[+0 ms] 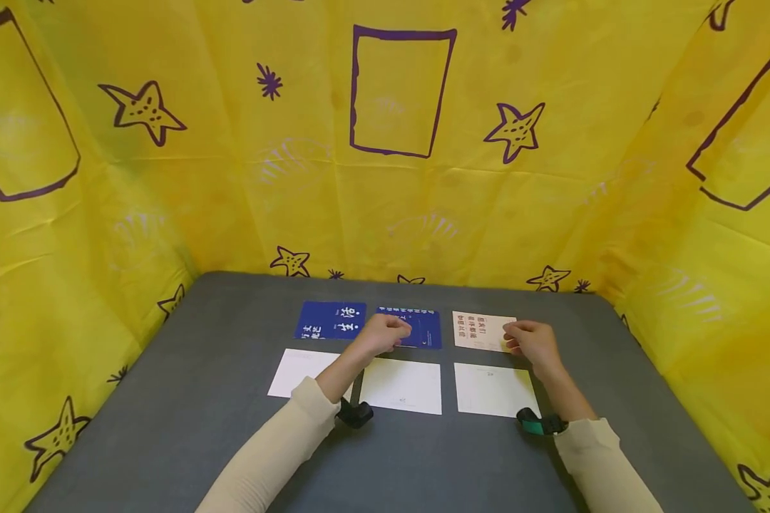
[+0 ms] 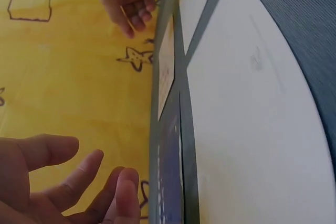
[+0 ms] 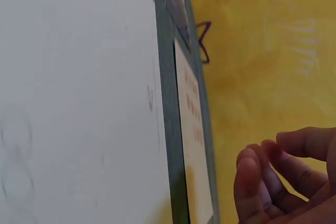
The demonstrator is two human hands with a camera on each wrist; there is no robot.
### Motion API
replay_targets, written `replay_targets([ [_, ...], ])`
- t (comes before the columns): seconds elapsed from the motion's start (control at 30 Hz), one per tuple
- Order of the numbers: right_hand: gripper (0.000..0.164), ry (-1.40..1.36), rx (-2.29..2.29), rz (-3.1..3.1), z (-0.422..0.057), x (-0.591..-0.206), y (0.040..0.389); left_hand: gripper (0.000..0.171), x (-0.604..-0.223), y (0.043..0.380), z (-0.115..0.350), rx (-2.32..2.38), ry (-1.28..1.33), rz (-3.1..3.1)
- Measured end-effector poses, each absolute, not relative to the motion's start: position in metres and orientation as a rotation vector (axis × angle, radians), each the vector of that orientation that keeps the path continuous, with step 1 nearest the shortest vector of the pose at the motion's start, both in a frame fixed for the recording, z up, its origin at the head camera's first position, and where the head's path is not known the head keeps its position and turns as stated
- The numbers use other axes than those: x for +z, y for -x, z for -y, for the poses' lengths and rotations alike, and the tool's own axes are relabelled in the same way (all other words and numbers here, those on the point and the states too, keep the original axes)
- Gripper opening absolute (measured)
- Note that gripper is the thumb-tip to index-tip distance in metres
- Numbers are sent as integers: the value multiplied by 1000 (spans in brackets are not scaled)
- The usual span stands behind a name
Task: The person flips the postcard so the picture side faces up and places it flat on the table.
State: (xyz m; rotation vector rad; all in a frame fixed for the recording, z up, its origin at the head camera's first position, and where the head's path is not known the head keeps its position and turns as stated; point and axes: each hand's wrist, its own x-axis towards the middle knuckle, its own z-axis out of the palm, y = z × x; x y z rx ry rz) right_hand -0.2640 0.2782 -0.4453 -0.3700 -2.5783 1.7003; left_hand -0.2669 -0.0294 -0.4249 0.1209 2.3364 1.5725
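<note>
My left hand point(image 1: 381, 333) hovers over the middle blue card point(image 1: 427, 332), which has white characters and is partly hidden by it. Loosely bent, its fingers hold nothing in the left wrist view. Over the right end of a pale pink card point(image 1: 478, 330) with reddish-brown characters is my right hand point(image 1: 534, 343). The right wrist view shows its fingers curved, thumb near the fingertips, with nothing between them and the pink card below. Another blue card point(image 1: 324, 320) lies at the left of the back row.
Three white cards form the front row: left point(image 1: 295, 367), partly covered by my forearm, middle point(image 1: 403, 386) and right point(image 1: 494, 390). The grey tabletop point(image 1: 423, 463) extends around them. A yellow patterned cloth point(image 1: 398, 199) stands behind and at both sides. Each wrist wears a black strap.
</note>
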Motion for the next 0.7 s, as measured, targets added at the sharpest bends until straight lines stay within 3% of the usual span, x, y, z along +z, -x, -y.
replay_targets([
  [0.4,32,164,1932,2623,-210,-448,264,25,-431,255,90,1510,10,-2555],
  [0.7,25,52,2034,2687,-153,-457,260,42,-431,247,122,1396,112,-2685],
])
